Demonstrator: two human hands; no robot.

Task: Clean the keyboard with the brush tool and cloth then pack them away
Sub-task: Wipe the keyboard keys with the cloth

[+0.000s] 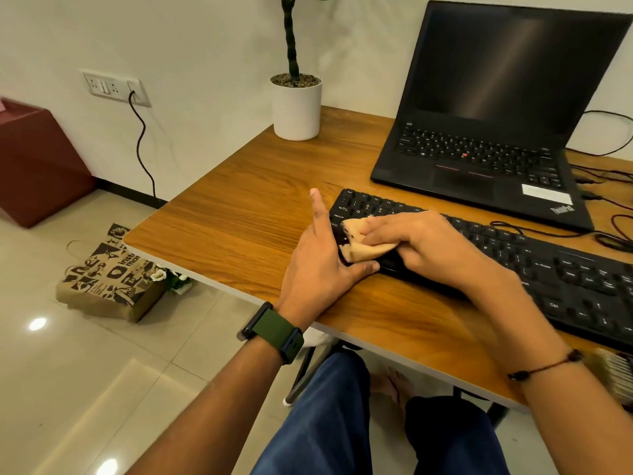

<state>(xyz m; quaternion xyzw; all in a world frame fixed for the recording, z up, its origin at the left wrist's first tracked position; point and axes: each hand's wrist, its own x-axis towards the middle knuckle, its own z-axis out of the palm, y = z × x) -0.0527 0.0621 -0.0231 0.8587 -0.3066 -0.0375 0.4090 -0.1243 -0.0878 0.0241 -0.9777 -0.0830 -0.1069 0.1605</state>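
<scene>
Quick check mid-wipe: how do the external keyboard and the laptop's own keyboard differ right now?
The external keyboard lies nearer the person at the desk's front; the laptop keyboard sits behind it. The external one is wider. The right hand holds the cloth on it while the left hand steadies its end; the laptop's is untouched. Both are black.

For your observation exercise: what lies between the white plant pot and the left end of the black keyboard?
In the head view, only bare wooden desk separates the white plant pot from the keyboard; nothing rests there.

Left hand (322, 258) flat, fingers straight, thumb out, right hand (424, 245) curled in a pinching grip
</scene>
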